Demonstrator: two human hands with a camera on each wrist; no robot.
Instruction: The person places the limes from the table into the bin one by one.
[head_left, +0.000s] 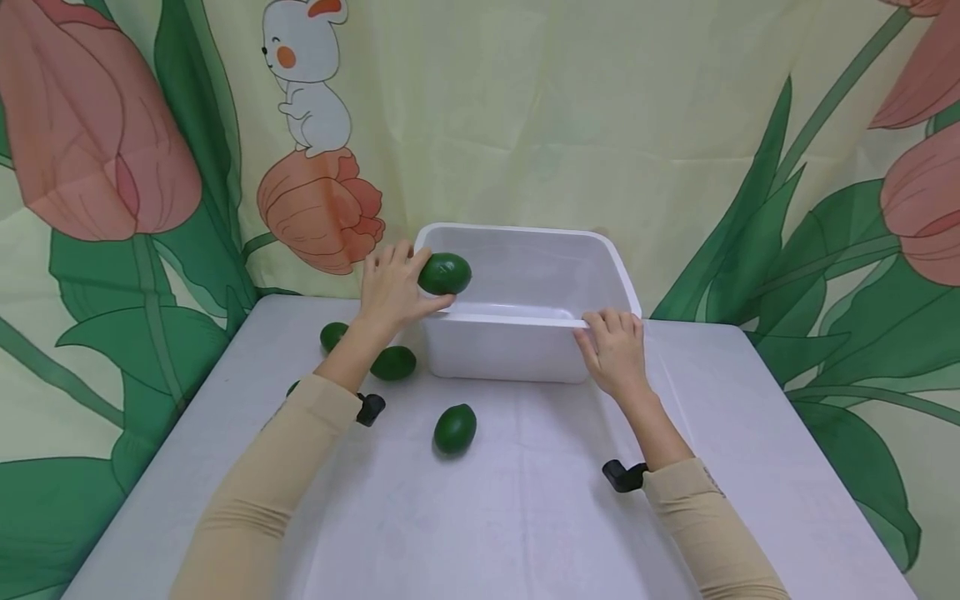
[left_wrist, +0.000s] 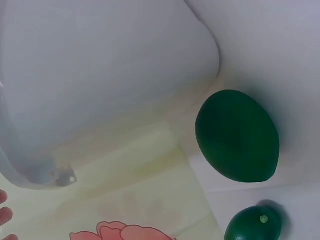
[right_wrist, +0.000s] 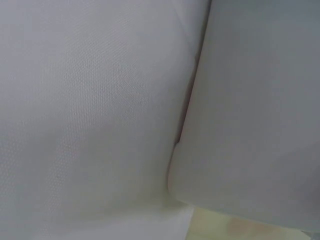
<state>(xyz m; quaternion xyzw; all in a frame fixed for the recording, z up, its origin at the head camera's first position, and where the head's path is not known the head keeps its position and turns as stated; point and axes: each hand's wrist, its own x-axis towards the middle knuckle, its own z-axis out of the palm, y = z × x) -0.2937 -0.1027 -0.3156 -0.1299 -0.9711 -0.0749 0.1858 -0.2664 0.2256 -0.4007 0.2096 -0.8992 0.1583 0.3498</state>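
Note:
My left hand [head_left: 393, 287] is over the near left corner of a white plastic tub [head_left: 506, 350]. Its thumb and fingers grip a smooth, dark green avocado-like fruit [head_left: 446, 274] above the tub's rim. Only fingertips [left_wrist: 5, 216] of this hand show in the left wrist view; the held fruit is outside that view. At the tub's near right corner my right hand [head_left: 617, 346] holds the front rim, fingers bent over it and thumb on the outer wall. The right wrist view has the tub's outer wall [right_wrist: 250, 125] beside the white cloth.
On the white-covered table [head_left: 525, 508] lies one green fruit [head_left: 455, 429] in front of the tub. Another green fruit [head_left: 393, 363] is left of the tub, with a further green fruit [head_left: 332, 335] behind the left forearm. A printed curtain [head_left: 510, 108] hangs behind.

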